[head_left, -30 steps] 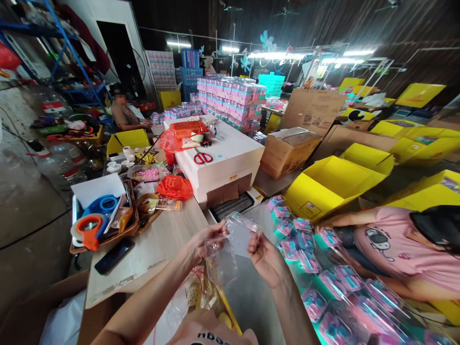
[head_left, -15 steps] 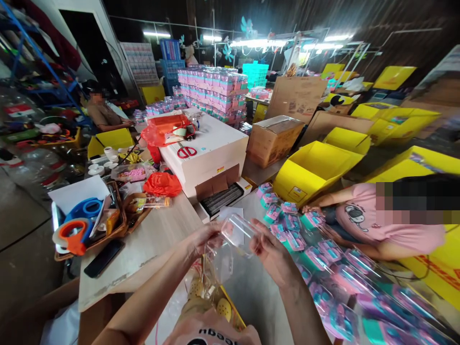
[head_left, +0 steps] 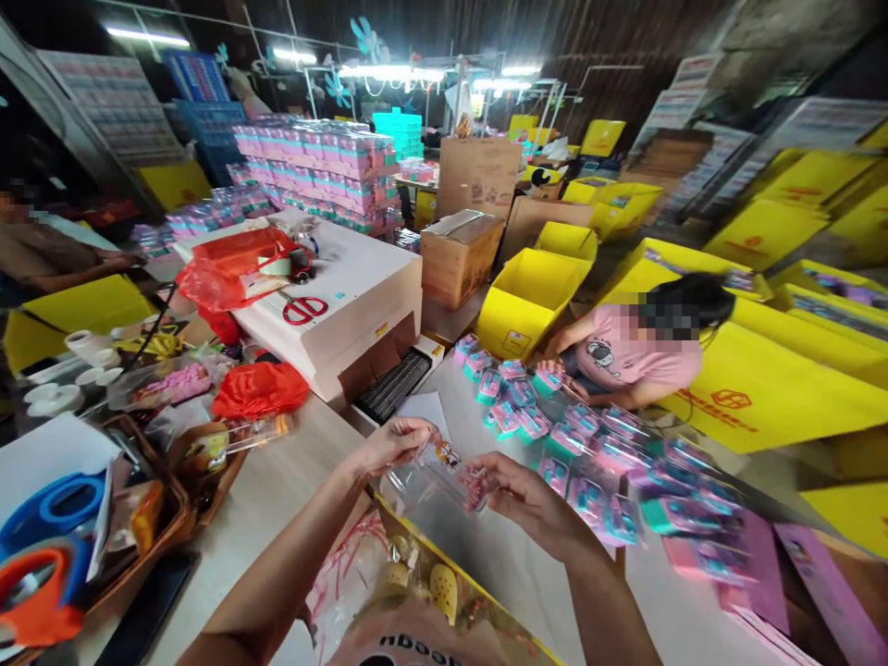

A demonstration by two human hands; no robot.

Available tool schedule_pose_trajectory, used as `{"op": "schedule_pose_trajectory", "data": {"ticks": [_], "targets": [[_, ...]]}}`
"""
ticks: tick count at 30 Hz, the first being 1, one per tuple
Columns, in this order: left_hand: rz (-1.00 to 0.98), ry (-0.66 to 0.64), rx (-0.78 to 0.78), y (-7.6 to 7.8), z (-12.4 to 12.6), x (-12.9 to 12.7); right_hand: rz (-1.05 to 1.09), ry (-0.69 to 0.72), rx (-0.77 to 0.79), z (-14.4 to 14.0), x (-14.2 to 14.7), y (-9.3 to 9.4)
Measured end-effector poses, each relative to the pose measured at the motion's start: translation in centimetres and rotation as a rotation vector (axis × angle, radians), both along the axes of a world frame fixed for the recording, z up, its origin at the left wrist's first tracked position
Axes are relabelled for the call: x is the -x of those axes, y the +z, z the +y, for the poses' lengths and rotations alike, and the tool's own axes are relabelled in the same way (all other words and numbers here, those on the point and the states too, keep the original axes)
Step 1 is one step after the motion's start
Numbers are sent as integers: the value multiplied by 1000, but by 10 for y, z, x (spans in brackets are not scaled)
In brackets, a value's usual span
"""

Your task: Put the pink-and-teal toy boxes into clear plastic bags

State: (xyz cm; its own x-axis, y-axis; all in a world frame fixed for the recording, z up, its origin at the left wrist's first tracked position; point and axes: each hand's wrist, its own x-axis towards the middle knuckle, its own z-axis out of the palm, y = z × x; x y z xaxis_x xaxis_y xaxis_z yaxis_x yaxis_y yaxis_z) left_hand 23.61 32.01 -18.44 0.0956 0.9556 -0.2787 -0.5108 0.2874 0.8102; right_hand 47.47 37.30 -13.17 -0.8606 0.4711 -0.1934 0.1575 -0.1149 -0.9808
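Note:
In the head view I hold a clear plastic box (head_left: 416, 483) in front of my body, over the table. My left hand (head_left: 397, 446) pinches its left end between thumb and fingers. At the opposite end, my right hand (head_left: 519, 498) has its fingers closed on the box. A small orange-brown figure (head_left: 446, 452) and a patch of pink show at the clear plastic; I cannot tell whether they are inside it, on it or behind it. Right of my hands stand rows of pink and teal packs with clear covers (head_left: 533, 423).
A person in a pink shirt (head_left: 642, 356) handles packs across the table. Ahead is a white machine (head_left: 367, 301) with a conveyor (head_left: 394, 387), red scissors (head_left: 303, 309) on top. A phone (head_left: 149, 606) and tape dispensers (head_left: 42, 592) lie left. Yellow bins (head_left: 534, 291) stand beyond.
My view has turned right, so surroundings shift left. The clear box has tilted and sits slightly lower, still between both hands. An orange-brown figure and pink patch now show at it.

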Motion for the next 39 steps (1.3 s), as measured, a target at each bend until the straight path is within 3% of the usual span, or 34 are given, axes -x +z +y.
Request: {"op": "schedule_pose_trajectory", "data": {"ticks": [9,16,21,23,26,31,34,39], "targets": [[22,-302,-43,-7,6,9,-93,-246,-170,-50,-5,0],[-3,-542,-112,0,16,-32,-112,-460,-254,-97,-44,1],[-14,-706,-217,11,21,-85,-181,-643,-337,-142,-85,1],[11,-797,-251,12,20,-108,-117,-743,-303,-163,-101,-1],[41,-896,-280,14,11,-149,179,-958,-126,-195,-123,-13],[141,-1094,-357,18,-23,-234,717,-1365,243,-248,-165,-51],[165,-1164,-368,20,-48,-289,807,-1516,373,-278,-198,-67],[82,-1292,-321,31,-86,-367,901,-1678,526,-319,-249,-74]]}}
